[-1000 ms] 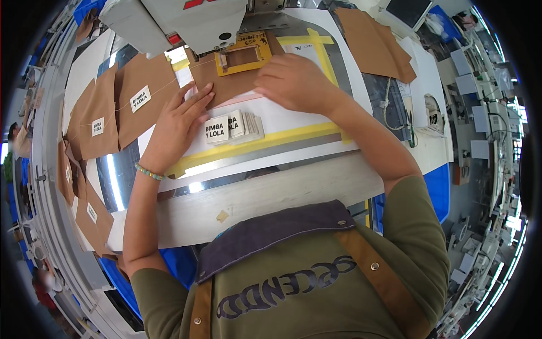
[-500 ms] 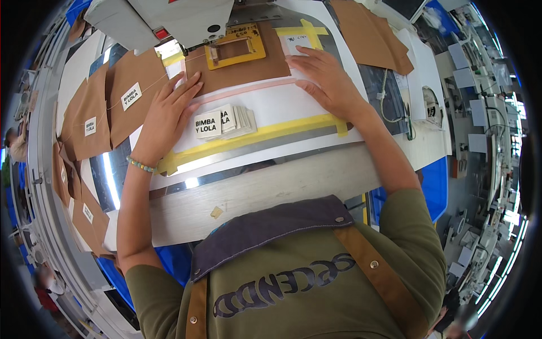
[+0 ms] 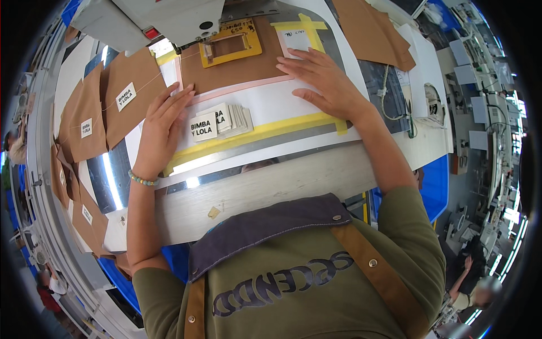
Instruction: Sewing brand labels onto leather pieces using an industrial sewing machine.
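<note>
A brown panel (image 3: 271, 48) of leather-like material lies on a white sheet edged with yellow tape. A pink strip (image 3: 243, 87) runs along its near edge. On the panel sits a yellow frame (image 3: 228, 61) with a rectangular opening, beside the sewing machine head (image 3: 197, 31). My left hand (image 3: 164, 121) rests flat at the panel's near left corner, fingers extended. My right hand (image 3: 327, 85) is spread at the near right corner, its fingertips by a small white card (image 3: 296, 40). Between the hands lies a fanned stack of white labels (image 3: 203, 127). Neither hand grips anything.
Brown pieces with white labels (image 3: 132, 79) lie at the left, with thread running across them. More brown pieces (image 3: 370, 34) are stacked at the far right. Scissors and a cord (image 3: 387, 90) lie right of the sheet. A blue bin (image 3: 435, 189) stands below the table's right edge.
My left hand has drawn slightly toward me, its fingertips now lower at the panel's corner. My right hand has barely moved. The whole view has shifted a little.
</note>
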The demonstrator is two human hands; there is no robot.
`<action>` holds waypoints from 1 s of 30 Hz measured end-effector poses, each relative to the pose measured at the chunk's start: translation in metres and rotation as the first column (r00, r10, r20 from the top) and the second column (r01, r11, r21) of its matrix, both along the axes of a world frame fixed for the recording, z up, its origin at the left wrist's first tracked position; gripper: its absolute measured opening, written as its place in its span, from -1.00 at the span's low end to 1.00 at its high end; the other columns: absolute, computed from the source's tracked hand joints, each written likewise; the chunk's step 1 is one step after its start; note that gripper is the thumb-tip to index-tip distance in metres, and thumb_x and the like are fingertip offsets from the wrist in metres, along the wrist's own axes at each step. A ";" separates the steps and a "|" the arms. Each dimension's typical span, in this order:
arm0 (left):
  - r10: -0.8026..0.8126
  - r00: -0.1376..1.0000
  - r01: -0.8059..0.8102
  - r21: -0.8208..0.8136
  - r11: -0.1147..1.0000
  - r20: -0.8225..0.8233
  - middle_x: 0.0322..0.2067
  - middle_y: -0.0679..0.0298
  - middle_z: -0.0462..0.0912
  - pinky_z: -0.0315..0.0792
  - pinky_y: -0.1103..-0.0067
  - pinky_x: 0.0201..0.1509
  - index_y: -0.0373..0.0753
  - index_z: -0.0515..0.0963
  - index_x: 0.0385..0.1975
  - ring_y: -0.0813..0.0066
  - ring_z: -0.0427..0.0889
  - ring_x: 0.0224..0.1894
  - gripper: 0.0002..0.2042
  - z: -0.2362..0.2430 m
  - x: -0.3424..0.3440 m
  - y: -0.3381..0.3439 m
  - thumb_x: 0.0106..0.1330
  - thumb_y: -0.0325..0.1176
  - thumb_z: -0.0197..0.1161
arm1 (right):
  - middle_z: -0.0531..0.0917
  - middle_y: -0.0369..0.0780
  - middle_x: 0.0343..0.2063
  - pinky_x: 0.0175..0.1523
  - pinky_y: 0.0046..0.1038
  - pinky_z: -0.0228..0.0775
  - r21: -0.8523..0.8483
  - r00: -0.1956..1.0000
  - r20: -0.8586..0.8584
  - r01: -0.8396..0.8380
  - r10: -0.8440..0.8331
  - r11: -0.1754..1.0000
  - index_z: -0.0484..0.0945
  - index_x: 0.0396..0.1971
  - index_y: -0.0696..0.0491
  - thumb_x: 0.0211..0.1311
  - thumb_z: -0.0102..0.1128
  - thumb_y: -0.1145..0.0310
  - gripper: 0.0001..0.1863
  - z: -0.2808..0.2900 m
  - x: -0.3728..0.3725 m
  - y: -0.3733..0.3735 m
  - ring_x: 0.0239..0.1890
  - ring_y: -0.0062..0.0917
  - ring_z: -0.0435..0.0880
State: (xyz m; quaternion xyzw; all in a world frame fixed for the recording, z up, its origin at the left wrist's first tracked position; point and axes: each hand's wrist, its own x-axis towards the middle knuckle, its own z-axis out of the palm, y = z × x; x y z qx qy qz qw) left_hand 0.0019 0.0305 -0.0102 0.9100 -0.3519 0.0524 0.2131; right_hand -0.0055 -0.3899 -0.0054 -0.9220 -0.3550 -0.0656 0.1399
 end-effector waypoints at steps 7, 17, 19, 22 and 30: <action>0.071 0.995 -0.082 -0.169 0.982 -0.074 0.42 0.12 0.61 0.34 0.17 0.60 -0.15 0.48 0.52 -0.07 0.41 0.55 -0.46 0.002 -0.007 -0.005 0.55 -0.57 0.13 | 0.36 -0.26 0.64 0.77 -0.04 -0.06 0.063 0.999 0.000 0.037 -0.037 0.997 0.44 0.57 -0.05 0.57 0.17 0.07 -0.35 0.004 -0.001 0.005 0.72 -0.21 0.13; 0.053 0.998 -0.054 -0.058 0.997 -0.023 0.41 0.19 0.62 0.36 0.15 0.58 -0.11 0.47 0.53 0.01 0.46 0.53 -0.32 0.003 -0.006 -0.004 0.38 -0.71 0.18 | 0.34 -0.29 0.65 0.82 -0.01 -0.20 -0.054 0.999 -0.016 0.043 -0.043 0.998 0.47 0.55 -0.11 0.61 0.09 -0.02 -0.37 0.002 0.001 0.005 0.72 -0.25 0.13; 0.056 0.998 -0.057 -0.062 0.996 -0.030 0.42 0.20 0.62 0.37 0.16 0.58 -0.11 0.48 0.53 0.01 0.46 0.53 -0.31 0.002 -0.006 -0.003 0.35 -0.72 0.18 | 0.35 -0.29 0.64 0.82 -0.01 -0.20 -0.052 0.999 -0.019 0.043 -0.044 0.998 0.47 0.56 -0.11 0.61 0.08 -0.02 -0.37 0.002 0.002 0.005 0.72 -0.25 0.14; 0.069 0.997 -0.067 -0.034 0.997 0.040 0.42 0.22 0.62 0.38 0.16 0.57 -0.13 0.48 0.52 0.02 0.45 0.53 -0.33 0.000 -0.006 -0.004 0.36 -0.70 0.20 | 0.35 -0.28 0.64 0.82 -0.02 -0.19 -0.060 0.999 -0.009 0.041 -0.042 0.997 0.46 0.56 -0.12 0.60 0.08 -0.02 -0.36 0.001 0.002 0.005 0.71 -0.25 0.15; 0.010 0.997 -0.013 0.032 0.999 0.072 0.43 0.21 0.63 0.36 0.16 0.61 -0.18 0.56 0.43 0.00 0.47 0.54 -0.49 0.004 -0.008 -0.007 0.49 -0.60 0.17 | 0.40 -0.25 0.61 0.80 -0.01 -0.13 -0.026 1.000 0.000 0.011 -0.011 1.000 0.55 0.49 -0.09 0.65 0.08 -0.08 -0.41 0.004 0.000 0.006 0.68 -0.25 0.20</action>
